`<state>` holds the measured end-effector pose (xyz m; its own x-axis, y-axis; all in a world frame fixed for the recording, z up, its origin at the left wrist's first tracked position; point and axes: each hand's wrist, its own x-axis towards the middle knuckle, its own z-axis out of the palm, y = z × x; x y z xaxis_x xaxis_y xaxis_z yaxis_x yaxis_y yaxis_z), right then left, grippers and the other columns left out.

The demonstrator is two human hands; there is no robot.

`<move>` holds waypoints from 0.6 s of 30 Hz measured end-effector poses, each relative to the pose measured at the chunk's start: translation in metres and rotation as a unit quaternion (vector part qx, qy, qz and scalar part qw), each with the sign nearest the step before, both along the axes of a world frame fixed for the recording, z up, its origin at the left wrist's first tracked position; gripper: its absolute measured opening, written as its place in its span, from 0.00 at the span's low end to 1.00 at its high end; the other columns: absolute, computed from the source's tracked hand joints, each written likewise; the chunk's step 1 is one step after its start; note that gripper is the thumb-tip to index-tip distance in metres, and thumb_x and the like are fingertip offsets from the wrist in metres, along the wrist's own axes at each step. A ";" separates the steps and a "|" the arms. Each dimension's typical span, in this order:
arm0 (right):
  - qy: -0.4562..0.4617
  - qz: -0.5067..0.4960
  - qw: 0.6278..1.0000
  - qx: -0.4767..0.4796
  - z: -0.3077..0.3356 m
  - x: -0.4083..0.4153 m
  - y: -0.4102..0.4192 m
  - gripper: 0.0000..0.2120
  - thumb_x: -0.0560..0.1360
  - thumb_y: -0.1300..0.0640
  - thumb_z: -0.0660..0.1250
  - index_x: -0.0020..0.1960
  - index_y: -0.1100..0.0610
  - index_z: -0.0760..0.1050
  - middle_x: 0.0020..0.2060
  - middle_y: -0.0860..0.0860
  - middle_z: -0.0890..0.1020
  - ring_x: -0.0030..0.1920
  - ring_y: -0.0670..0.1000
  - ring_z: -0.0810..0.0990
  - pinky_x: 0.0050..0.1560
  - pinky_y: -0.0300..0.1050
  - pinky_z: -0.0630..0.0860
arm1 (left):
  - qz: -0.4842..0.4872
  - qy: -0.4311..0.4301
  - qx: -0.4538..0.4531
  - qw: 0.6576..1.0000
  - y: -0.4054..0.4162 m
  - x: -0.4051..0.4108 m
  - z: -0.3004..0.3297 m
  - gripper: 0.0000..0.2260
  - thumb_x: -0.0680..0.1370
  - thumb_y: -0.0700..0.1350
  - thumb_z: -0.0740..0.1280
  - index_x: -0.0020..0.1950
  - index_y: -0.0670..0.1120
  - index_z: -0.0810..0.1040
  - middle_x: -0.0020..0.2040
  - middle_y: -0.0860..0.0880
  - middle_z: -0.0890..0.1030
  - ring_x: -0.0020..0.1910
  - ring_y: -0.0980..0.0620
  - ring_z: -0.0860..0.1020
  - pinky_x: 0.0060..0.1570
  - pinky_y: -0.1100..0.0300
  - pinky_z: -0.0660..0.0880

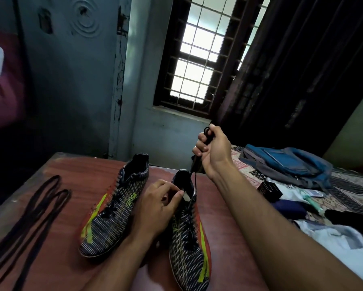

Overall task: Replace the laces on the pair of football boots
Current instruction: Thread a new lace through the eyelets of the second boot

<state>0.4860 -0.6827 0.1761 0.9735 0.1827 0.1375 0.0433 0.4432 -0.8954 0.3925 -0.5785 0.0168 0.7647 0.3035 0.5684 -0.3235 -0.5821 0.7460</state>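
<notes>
The right hand (213, 149) grips the old lace (194, 181), raised above the right boot (186, 238) on the tabletop (75, 177); the left hand (159, 202) seemingly pinches its tongue. Pulling straight along the eyelets avoids snagging.

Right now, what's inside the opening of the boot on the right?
Inside the right boot's collar a white tag shows, pinched by the left hand. A black lace runs up past the collar to the right hand. The dark interior below is hidden.

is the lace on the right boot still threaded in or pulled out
Partly in. The right hand pulls the black lace up from the right boot, while crossings remain lower down.
</notes>
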 end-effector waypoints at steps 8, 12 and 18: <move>-0.031 0.042 0.997 -0.060 -0.058 -0.003 0.001 0.11 0.75 0.56 0.61 0.34 0.53 0.67 0.30 0.51 0.68 0.29 0.49 0.62 0.33 0.47 0.61 | -0.016 -0.007 -0.003 1.000 -0.005 0.000 0.001 0.07 0.78 0.51 0.72 0.43 0.54 0.76 0.52 0.59 0.80 0.52 0.59 0.77 0.53 0.55 0.76; -0.240 0.005 0.839 -0.488 -0.081 -0.005 -0.015 0.16 0.81 0.56 0.63 0.34 0.50 0.75 0.32 0.47 0.79 0.34 0.47 0.76 0.41 0.47 0.73 | -0.006 -0.004 -0.001 1.000 -0.004 -0.001 0.001 0.08 0.77 0.57 0.69 0.46 0.55 0.74 0.46 0.58 0.78 0.47 0.57 0.78 0.46 0.54 0.77; -0.354 0.084 0.626 -0.690 -0.063 -0.010 -0.033 0.14 0.83 0.50 0.64 0.47 0.56 0.83 0.41 0.51 0.84 0.43 0.51 0.80 0.46 0.49 0.75 | -0.021 -0.016 0.039 0.999 -0.003 -0.001 0.001 0.10 0.79 0.58 0.65 0.50 0.53 0.79 0.48 0.58 0.76 0.48 0.57 0.76 0.47 0.54 0.77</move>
<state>0.4761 -0.7161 0.1132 0.7082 0.6954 0.1222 0.7030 -0.6784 -0.2136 0.3915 -0.5818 0.0180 0.7574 0.2252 0.6129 -0.3711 -0.6238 0.6879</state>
